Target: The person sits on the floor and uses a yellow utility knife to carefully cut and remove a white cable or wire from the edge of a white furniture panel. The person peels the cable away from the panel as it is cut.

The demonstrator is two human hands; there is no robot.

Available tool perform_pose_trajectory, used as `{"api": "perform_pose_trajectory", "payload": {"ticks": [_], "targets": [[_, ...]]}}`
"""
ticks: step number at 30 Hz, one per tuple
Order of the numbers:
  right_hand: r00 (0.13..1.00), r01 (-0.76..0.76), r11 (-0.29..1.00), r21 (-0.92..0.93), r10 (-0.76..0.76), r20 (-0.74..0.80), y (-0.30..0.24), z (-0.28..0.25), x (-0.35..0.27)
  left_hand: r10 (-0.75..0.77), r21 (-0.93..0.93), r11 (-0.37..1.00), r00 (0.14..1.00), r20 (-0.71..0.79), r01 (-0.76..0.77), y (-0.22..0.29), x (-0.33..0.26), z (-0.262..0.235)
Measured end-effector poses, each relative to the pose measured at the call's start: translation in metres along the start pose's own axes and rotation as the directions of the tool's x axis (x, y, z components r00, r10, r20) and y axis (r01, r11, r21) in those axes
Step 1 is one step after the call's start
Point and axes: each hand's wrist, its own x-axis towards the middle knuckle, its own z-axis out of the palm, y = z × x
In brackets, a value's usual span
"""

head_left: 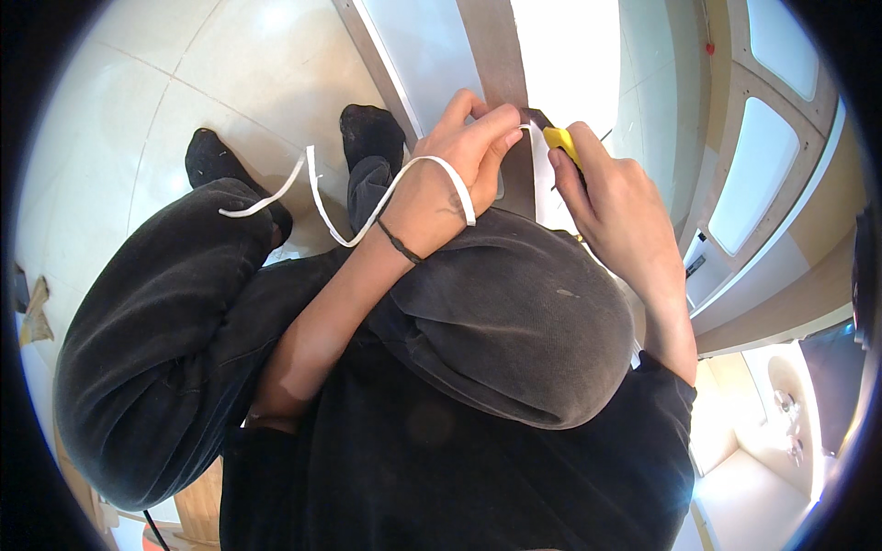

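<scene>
Left hand (455,174), top middle of frame: grip pinches white strip (367,216) against brown board edge (496,55). Right hand (616,211) beside it: grip clenched round yellow knife (560,142). Best keep strip pulled tight, blade away from fingers, cut slow.

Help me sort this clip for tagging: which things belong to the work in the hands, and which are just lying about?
In use:
- left hand pinching the white strip
- right hand holding the yellow cutter
- brown board edge that both hands work at

Lying about:
- scrap of paper on the floor
- framed panels at right
</scene>
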Motion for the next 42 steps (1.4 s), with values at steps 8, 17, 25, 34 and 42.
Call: {"api": "perform_pose_trajectory", "payload": {"ticks": [8,17,25,34,42], "targets": [[0.997,0.002,0.988,-0.157,-0.014,-0.073,-0.002,0.011,0.000,-0.171,-0.203,0.966,0.985,-0.025,0.163,0.008,-0.006,0.010],[0.998,-0.011,0.996,-0.087,0.016,0.057,-0.008,0.001,0.007,-0.233,-0.234,0.942,0.970,0.062,0.241,0.001,-0.006,0.006],[0.992,-0.028,1.000,-0.004,0.029,0.125,-0.006,-0.006,0.009,-0.266,-0.221,0.932,0.956,0.125,0.289,-0.001,-0.003,0.002],[0.999,-0.037,0.999,0.035,0.037,0.005,-0.004,-0.016,-0.012,-0.219,-0.168,0.955,0.963,0.157,0.245,0.006,-0.002,-0.010],[0.998,-0.056,0.995,0.077,0.055,0.014,0.004,0.005,-0.013,-0.188,-0.183,0.954,0.951,0.247,0.237,0.008,0.001,-0.018]]}}
